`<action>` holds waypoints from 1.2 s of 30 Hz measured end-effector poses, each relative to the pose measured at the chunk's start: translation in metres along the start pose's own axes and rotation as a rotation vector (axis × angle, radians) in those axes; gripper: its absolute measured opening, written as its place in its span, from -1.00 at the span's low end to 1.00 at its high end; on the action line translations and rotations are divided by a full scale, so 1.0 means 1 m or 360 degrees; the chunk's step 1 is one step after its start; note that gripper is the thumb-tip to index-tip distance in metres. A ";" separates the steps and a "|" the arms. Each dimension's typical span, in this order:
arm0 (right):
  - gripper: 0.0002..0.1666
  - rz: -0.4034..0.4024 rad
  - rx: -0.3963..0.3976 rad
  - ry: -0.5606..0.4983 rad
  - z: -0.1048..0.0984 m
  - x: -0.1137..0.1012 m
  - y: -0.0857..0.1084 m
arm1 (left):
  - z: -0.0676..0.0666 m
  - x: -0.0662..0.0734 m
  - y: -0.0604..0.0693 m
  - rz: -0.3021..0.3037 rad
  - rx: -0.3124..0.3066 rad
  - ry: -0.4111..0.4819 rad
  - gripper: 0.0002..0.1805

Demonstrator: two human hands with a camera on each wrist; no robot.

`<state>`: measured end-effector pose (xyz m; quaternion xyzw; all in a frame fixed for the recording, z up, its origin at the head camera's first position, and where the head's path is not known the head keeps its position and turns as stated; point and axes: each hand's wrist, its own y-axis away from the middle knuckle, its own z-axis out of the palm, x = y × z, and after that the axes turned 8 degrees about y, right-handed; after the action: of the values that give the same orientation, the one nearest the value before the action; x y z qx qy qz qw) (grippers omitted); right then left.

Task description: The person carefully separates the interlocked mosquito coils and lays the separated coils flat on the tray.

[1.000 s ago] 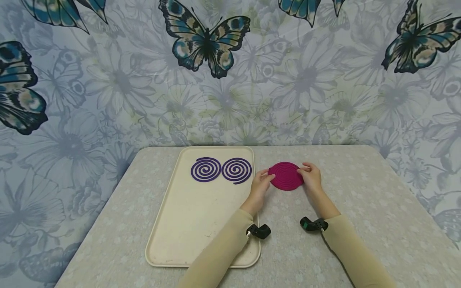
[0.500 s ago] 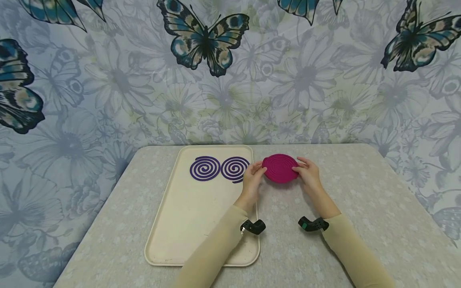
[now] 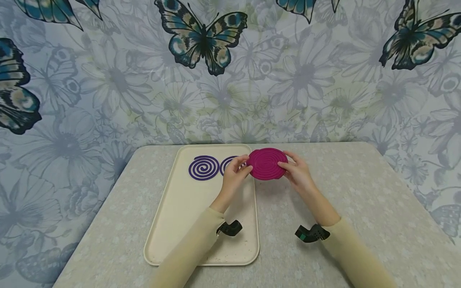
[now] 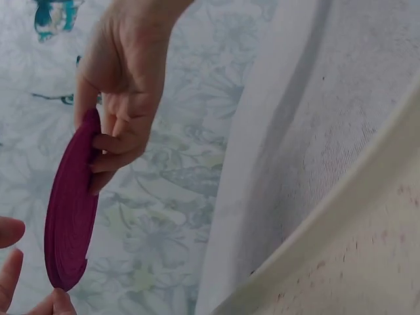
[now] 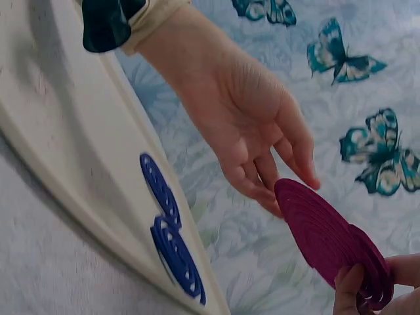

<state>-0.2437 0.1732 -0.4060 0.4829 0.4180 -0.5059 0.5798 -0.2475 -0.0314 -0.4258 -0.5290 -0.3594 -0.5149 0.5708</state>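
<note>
A magenta mosquito coil (image 3: 267, 164), a tightly wound spiral disc, is held up in the air near the tray's right rim. My right hand (image 3: 299, 172) pinches its right side, thumb on the near face and fingers behind. At the opposite edge, my left hand (image 3: 234, 176) holds it lightly between thumb and fingertips; the right wrist view shows those fingertips only at the rim. Edge-on in the left wrist view, the magenta coil (image 4: 72, 203) looks thin and layered. Two purple coils lie side by side on the tray; the left purple coil (image 3: 203, 168) shows fully, while my left hand partly covers the right purple coil (image 3: 225, 163).
The cream tray (image 3: 194, 232) with a raised rim lies left of centre on the pale patterned table (image 3: 345, 188). A butterfly-and-flower wall covering (image 3: 230, 100) rises right behind the table's far edge.
Both hands have carried the magenta coil leftward and up, from above the table right of the tray to its right rim. The left hand now partly hides the right purple coil.
</note>
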 end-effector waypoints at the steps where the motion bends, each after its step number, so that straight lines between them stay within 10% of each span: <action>1: -0.28 -0.0008 -0.0035 -0.0019 0.003 -0.001 0.003 | -0.002 0.006 0.003 0.0007 -0.0030 -0.0024 -0.62; 5: -0.26 -0.0040 -0.0119 -0.0079 0.012 -0.006 0.013 | -0.010 0.026 0.015 0.0053 -0.0169 -0.0152 -0.66; 19: -0.48 -0.0140 -0.0145 -0.0136 0.030 -0.011 0.033 | -0.017 0.005 0.027 0.0145 -0.0334 -0.0566 -0.59; 24: -0.73 -0.0253 -0.0214 -0.0225 0.037 -0.009 0.037 | -0.013 0.006 0.031 0.0087 -0.0337 -0.0471 -0.55; 36: -0.40 -0.0711 -0.0283 0.0141 0.044 0.004 0.037 | -0.005 0.017 0.034 -0.0169 -0.0404 -0.0028 -0.54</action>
<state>-0.2070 0.1297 -0.3965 0.3472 0.5825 -0.5610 0.4748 -0.2116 -0.0428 -0.4187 -0.5818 -0.3238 -0.5810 0.4680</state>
